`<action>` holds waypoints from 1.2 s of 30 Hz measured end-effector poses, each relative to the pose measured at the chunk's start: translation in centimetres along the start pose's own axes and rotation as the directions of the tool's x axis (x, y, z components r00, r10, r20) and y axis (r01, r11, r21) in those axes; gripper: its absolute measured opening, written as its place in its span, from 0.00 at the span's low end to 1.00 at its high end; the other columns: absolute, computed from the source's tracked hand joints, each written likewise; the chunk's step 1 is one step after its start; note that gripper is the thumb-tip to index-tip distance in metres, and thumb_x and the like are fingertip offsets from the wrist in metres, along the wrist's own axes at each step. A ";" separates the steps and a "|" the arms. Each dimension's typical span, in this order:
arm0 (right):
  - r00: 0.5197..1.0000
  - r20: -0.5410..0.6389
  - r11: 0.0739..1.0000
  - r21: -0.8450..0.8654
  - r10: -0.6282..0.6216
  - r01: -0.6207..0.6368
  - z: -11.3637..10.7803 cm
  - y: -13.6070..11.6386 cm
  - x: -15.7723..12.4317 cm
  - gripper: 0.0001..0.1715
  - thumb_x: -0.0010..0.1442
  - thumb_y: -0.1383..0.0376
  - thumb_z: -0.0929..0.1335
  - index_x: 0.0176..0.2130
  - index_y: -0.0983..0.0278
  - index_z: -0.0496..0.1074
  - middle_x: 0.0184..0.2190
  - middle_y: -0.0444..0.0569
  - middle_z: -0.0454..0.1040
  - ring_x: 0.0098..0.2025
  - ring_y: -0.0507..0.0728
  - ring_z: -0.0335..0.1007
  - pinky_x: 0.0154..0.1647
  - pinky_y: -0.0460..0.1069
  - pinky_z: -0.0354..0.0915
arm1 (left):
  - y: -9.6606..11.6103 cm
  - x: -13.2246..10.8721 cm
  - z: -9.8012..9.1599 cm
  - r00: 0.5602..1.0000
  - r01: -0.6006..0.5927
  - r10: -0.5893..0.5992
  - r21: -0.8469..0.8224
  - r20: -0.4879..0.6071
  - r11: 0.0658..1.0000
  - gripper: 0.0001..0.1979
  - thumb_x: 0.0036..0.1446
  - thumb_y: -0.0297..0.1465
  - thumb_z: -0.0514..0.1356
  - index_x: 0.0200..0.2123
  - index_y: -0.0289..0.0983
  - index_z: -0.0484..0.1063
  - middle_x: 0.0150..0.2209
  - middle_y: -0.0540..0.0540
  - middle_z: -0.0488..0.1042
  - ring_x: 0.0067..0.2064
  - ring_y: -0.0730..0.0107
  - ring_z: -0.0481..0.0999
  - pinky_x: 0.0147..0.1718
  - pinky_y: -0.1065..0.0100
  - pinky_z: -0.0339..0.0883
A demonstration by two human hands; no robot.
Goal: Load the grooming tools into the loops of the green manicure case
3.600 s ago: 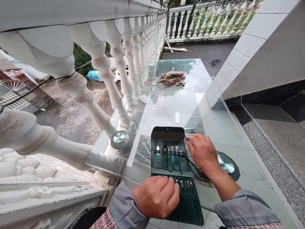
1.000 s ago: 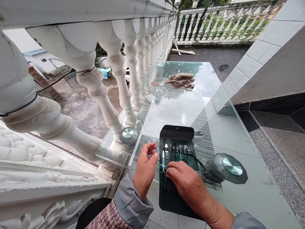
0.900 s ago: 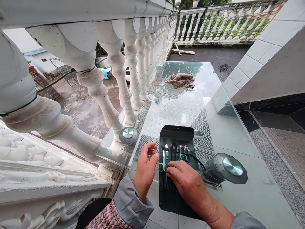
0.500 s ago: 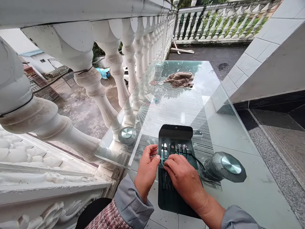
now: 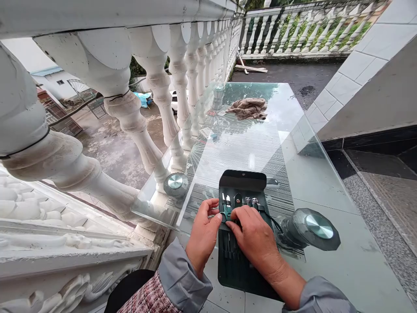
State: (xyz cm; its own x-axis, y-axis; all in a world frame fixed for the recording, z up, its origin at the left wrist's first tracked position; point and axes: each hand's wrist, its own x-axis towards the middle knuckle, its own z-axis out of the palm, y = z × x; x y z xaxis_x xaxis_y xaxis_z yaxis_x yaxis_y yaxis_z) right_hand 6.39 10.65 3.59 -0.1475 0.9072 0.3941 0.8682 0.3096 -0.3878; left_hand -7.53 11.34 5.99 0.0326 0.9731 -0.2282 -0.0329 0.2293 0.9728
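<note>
A dark green case (image 5: 243,184) lies unfolded on the glass table, with several small metal tools held under straps inside it. Small green-handled scissors (image 5: 226,214) sit at its left side, their blades pointing away from me. My left hand (image 5: 203,230) is at the case's left edge, thumb and fingers bent together by the scissors' handles. Above the lower part of the case, my right hand (image 5: 256,237) has its thumb and index finger pinched at the right side of the handles. Part of the lower row of tools is hidden beneath it.
A crumpled brown cloth (image 5: 249,108) lies at the far end of the glass table (image 5: 325,187). Round metal-capped supports (image 5: 319,227) show under the glass on both sides. A white balustrade (image 5: 125,115) runs along the left, and a tiled wall stands at the right.
My right thumb and index finger have shifted slightly at the scissors' handles. The whole view has moved a little, so the table and case appear slightly further right.
</note>
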 end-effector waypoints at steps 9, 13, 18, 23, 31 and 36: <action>0.995 0.005 0.992 0.086 0.097 -0.098 -0.4 0.7 -0.3 0.07 0.54 0.69 0.67 0.33 0.60 0.62 0.29 0.45 0.68 0.32 0.56 0.65 0.30 0.49 0.60 | 0.1 0.0 0.1 1.000 -0.019 0.019 -0.023 0.004 1.000 0.16 0.53 0.24 0.55 0.46 0.37 0.66 0.47 0.44 0.69 0.50 0.64 0.68 0.50 0.64 0.61; 0.994 0.008 0.992 0.072 0.108 -0.108 -0.1 0.6 -0.2 0.07 0.54 0.69 0.67 0.33 0.61 0.62 0.28 0.45 0.68 0.31 0.55 0.65 0.29 0.49 0.60 | 0.2 0.0 0.1 1.000 -0.002 0.002 -0.020 -0.004 1.000 0.16 0.53 0.25 0.55 0.46 0.37 0.66 0.47 0.43 0.68 0.51 0.64 0.67 0.50 0.64 0.61; 0.994 -0.011 0.990 0.092 0.112 -0.111 -0.2 0.7 -0.1 0.05 0.55 0.68 0.66 0.34 0.61 0.63 0.29 0.45 0.68 0.31 0.55 0.65 0.30 0.49 0.60 | 0.2 0.0 0.1 1.000 0.001 -0.001 -0.029 -0.003 1.000 0.15 0.53 0.25 0.56 0.46 0.37 0.67 0.47 0.44 0.68 0.51 0.64 0.67 0.50 0.65 0.60; 0.999 -0.038 0.997 0.076 0.018 -0.016 -0.8 0.9 0.1 0.05 0.59 0.69 0.63 0.37 0.62 0.68 0.32 0.48 0.70 0.36 0.57 0.64 0.36 0.51 0.62 | 0.1 0.0 0.1 1.000 -0.016 0.016 0.019 0.007 1.000 0.15 0.54 0.24 0.54 0.47 0.38 0.65 0.47 0.44 0.68 0.50 0.65 0.67 0.50 0.64 0.61; 0.993 -0.065 0.986 -0.141 -0.102 0.092 -0.1 0.9 0.0 0.11 0.60 0.68 0.63 0.39 0.62 0.75 0.44 0.55 0.70 0.48 0.63 0.59 0.43 0.57 0.61 | 0.7 -1.2 0.7 0.895 -0.437 0.382 0.621 0.230 0.650 0.08 0.59 0.26 0.51 0.34 0.39 0.70 0.36 0.45 0.72 0.41 0.60 0.68 0.42 0.60 0.60; 0.991 -0.002 0.974 -0.184 -0.137 0.134 -0.2 1.1 -0.1 0.14 0.59 0.69 0.63 0.41 0.59 0.75 0.50 0.53 0.69 0.51 0.64 0.57 0.46 0.58 0.60 | 0.5 -1.4 0.9 0.847 -0.510 0.392 0.758 0.359 0.407 0.11 0.62 0.27 0.50 0.29 0.39 0.68 0.31 0.45 0.72 0.35 0.61 0.67 0.37 0.61 0.59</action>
State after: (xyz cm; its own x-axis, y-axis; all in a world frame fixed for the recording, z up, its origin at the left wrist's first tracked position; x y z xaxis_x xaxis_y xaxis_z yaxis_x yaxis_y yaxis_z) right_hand 7.46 10.88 3.30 -0.2642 0.8556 0.4451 0.9127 0.3710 -0.1714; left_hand -6.64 10.08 6.82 0.3734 0.9054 0.2021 0.7269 -0.4209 0.5426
